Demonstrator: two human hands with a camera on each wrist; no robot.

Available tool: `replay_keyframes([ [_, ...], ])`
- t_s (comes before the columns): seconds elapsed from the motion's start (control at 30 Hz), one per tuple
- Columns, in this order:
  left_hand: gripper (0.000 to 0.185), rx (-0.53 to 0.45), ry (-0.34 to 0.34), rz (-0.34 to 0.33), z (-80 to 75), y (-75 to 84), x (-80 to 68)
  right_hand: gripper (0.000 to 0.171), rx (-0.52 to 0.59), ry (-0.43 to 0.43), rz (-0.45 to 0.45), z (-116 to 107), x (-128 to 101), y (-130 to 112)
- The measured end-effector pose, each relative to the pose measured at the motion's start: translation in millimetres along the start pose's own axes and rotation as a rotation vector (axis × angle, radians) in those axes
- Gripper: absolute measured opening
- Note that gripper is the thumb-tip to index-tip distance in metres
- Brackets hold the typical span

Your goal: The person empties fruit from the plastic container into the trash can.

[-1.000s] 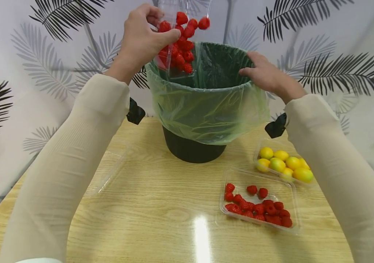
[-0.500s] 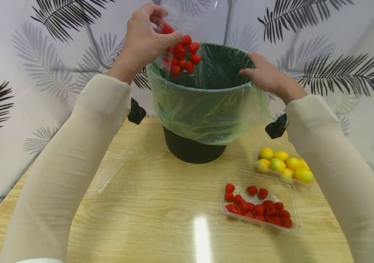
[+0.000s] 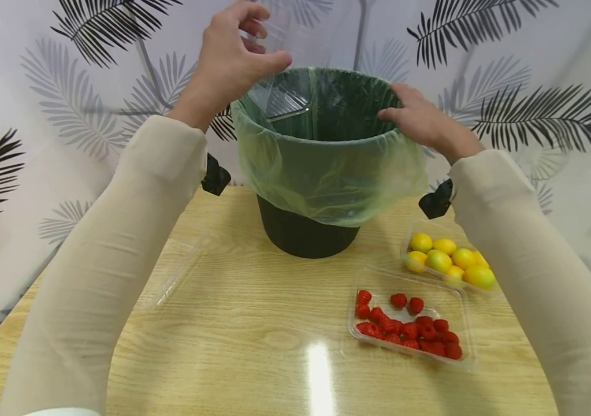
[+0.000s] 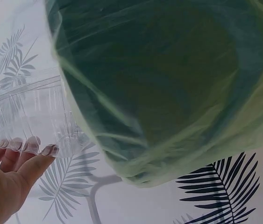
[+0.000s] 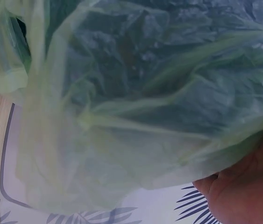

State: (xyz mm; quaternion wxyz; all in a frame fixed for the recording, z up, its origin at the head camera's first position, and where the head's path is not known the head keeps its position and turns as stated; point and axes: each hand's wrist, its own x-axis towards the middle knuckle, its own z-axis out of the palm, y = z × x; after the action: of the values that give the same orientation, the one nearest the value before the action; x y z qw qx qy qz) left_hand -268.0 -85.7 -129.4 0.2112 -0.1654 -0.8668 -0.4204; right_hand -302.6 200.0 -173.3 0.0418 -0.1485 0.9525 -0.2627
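My left hand [image 3: 235, 58] grips an empty clear plastic tray [image 3: 285, 86], tipped steeply over the left rim of a black bin [image 3: 303, 234] lined with a green bag [image 3: 326, 167]. The left wrist view shows the tray [image 4: 28, 116] pinched between thumb and fingers [image 4: 24, 144] beside the green bag [image 4: 168, 84]. My right hand [image 3: 420, 118] rests on the bin's right rim, fingers over the bag's edge. In the right wrist view only part of that hand [image 5: 248, 191] shows, under the green bag [image 5: 159, 102]. No berries show in the tipped tray.
On the wooden table [image 3: 253, 335] a clear tray of raspberries [image 3: 409, 326] lies front right. Behind it a tray of yellow-green fruit [image 3: 448, 260] stands. A clear empty lid or tray [image 3: 170, 271] lies at the left under my forearm. A leaf-patterned backdrop stands behind.
The raspberries slid out of the tipped tray into the bin; the tray is now empty. My left hand stays raised, and my right hand has kept its place on the rim.
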Motion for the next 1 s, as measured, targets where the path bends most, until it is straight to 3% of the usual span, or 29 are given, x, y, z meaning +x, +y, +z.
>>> replay_keyframes([
  [0.63, 0.061, 0.007, 0.012, 0.011, -4.4, -3.1, -1.2, 0.069, 0.014, -0.01, -0.001, 0, 2, -1],
  [1.0, 0.064, 0.023, 0.067, -0.038, -25.7, -2.6, -6.3, 0.069, 0.01, -0.001, -0.002, 0, 1, -1],
])
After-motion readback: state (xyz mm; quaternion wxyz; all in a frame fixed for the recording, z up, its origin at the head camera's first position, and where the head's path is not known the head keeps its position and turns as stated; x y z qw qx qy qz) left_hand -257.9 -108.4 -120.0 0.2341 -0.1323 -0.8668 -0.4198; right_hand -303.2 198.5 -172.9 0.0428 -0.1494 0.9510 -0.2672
